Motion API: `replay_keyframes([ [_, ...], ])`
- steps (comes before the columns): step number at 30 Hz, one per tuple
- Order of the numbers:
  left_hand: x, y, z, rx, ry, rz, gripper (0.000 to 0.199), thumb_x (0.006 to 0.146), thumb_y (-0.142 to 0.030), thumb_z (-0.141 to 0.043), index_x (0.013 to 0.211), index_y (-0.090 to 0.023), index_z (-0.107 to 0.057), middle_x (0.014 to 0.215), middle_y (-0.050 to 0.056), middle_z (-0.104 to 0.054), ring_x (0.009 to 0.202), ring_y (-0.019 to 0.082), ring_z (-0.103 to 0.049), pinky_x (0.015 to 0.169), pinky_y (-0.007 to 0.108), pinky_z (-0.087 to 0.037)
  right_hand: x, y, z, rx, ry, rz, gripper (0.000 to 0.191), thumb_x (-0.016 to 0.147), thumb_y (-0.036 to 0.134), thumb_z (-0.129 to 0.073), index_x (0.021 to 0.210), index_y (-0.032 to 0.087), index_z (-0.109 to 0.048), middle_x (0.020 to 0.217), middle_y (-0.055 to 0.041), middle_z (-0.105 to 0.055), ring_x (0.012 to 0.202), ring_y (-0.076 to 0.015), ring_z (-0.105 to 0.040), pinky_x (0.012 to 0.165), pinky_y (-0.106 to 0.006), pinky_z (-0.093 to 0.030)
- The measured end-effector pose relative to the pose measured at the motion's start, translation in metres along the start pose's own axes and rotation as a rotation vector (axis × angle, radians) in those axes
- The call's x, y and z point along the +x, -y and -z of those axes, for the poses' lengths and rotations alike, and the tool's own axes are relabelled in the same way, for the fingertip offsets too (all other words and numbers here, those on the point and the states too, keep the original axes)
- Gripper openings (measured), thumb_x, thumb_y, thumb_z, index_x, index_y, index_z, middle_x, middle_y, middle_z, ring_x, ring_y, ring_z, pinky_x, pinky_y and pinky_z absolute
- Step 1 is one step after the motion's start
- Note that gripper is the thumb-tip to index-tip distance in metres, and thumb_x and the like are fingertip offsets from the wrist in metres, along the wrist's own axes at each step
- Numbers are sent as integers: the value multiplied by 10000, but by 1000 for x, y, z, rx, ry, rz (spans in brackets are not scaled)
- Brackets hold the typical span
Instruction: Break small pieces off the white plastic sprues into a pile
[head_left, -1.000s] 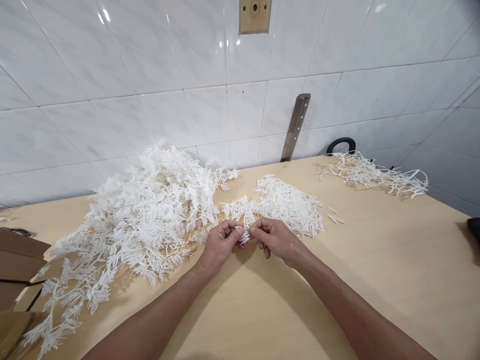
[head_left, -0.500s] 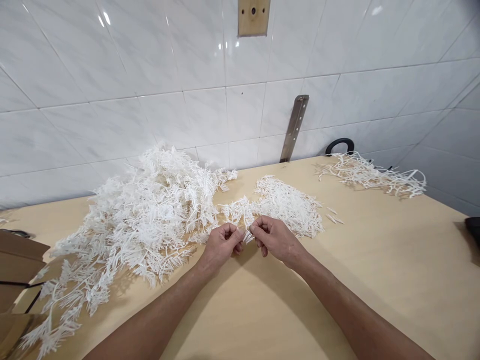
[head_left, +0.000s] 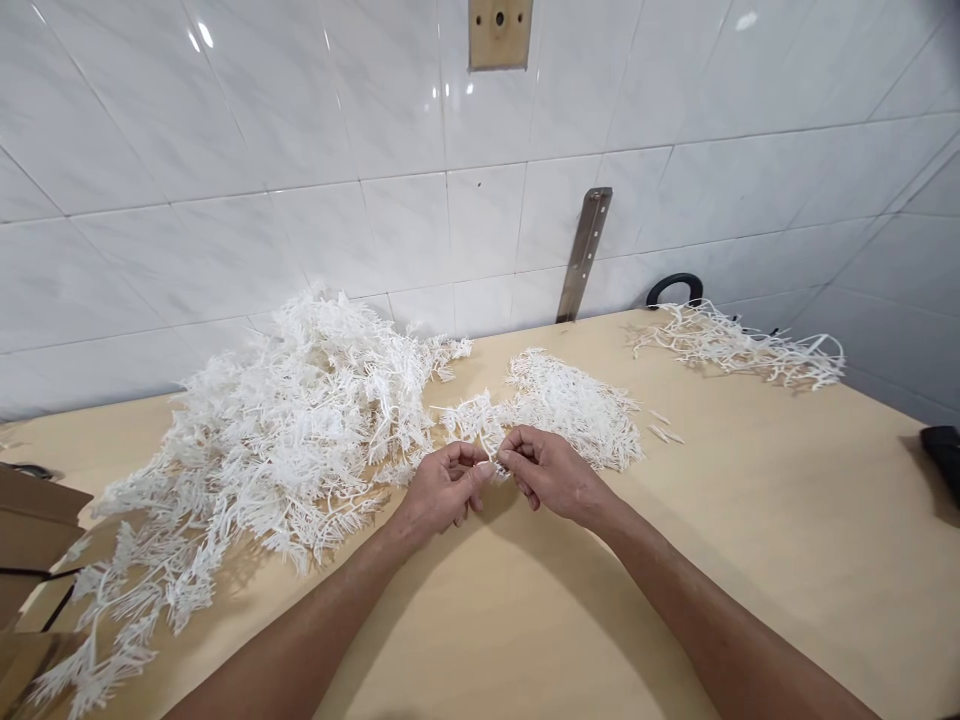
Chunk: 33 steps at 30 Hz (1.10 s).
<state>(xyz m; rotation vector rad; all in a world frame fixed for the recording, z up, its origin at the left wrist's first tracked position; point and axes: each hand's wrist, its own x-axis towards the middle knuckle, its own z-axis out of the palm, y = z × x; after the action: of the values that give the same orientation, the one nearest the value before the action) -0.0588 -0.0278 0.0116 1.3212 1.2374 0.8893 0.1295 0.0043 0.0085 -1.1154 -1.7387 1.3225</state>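
Observation:
A white branching plastic sprig (head_left: 486,436) lies in front of my fingers, its near end between my two hands. My left hand (head_left: 447,484) is closed, thumb and forefinger pinching the sprig's stem. Fingertips pressed together, my right hand (head_left: 546,468) grips the same sprig's tip from the right; the fingers hide most of that part. Just behind my right hand lies a heap of small white pieces (head_left: 574,405). To the left of my left hand rises a large tangled pile of white sprigs (head_left: 300,420).
Bare white stems (head_left: 742,345) lie at the table's back right, by a black ring-shaped object (head_left: 675,288). A metal bracket (head_left: 585,255) leans on the tiled wall. A cardboard box (head_left: 41,530) stands at the left; a black object (head_left: 943,455) sits at the right edge.
My hands stay close together at the sprig, with only a slight shift of the fingers. The whole view has moved slightly.

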Motion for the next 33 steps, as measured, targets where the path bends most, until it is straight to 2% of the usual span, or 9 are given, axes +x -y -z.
replay_keyframes([
  [2,0,-2,3,-4,44,-11,480,792,-568,-659,1033,-155,-614,621,18,-660,359,75,-457,354,187,-332,0,0,3,-23,32,2,224,877,412,-559,810,197,-562,561,60,-499,419,-84,-473,401,-204,-422],
  [4,1,-3,6,4,40,-13,489,805,-585,-635,1012,-142,-642,665,41,-672,374,71,-468,362,190,-330,-1,1,4,-37,38,8,230,883,413,-555,810,196,-572,572,56,-497,429,-83,-476,407,-204,-428],
  [10,2,-7,7,-64,-44,12,414,725,-533,-735,821,-134,-679,507,-36,-515,374,34,-339,377,185,-227,-2,2,5,-38,53,8,271,871,456,-582,800,194,-582,580,45,-496,437,-82,-472,415,-207,-434],
  [14,0,-11,7,-130,32,87,381,680,-494,-779,770,-145,-655,476,-53,-477,387,34,-317,384,186,-180,-3,3,5,-44,82,-11,265,864,456,-594,805,198,-596,598,40,-511,455,-84,-475,415,-206,-430],
  [20,-1,-7,7,-129,134,208,368,697,-496,-762,736,-170,-595,454,-68,-457,356,31,-245,365,203,-119,-3,4,2,-22,44,6,264,858,454,-596,796,197,-608,625,38,-543,445,-80,-487,417,-218,-429],
  [28,-2,-7,4,-83,122,206,393,677,-496,-771,701,-168,-557,461,-62,-469,359,34,-266,372,202,-137,-3,6,-4,17,16,-1,274,838,469,-617,832,195,-613,677,25,-599,445,-82,-505,401,-219,-442],
  [33,-3,-9,-1,-158,32,138,404,677,-500,-779,709,-179,-536,440,-81,-441,350,33,-271,376,191,-149,-2,3,-4,98,-21,-26,342,855,523,-606,927,189,-593,561,50,-545,412,-93,-491,404,-228,-445],
])
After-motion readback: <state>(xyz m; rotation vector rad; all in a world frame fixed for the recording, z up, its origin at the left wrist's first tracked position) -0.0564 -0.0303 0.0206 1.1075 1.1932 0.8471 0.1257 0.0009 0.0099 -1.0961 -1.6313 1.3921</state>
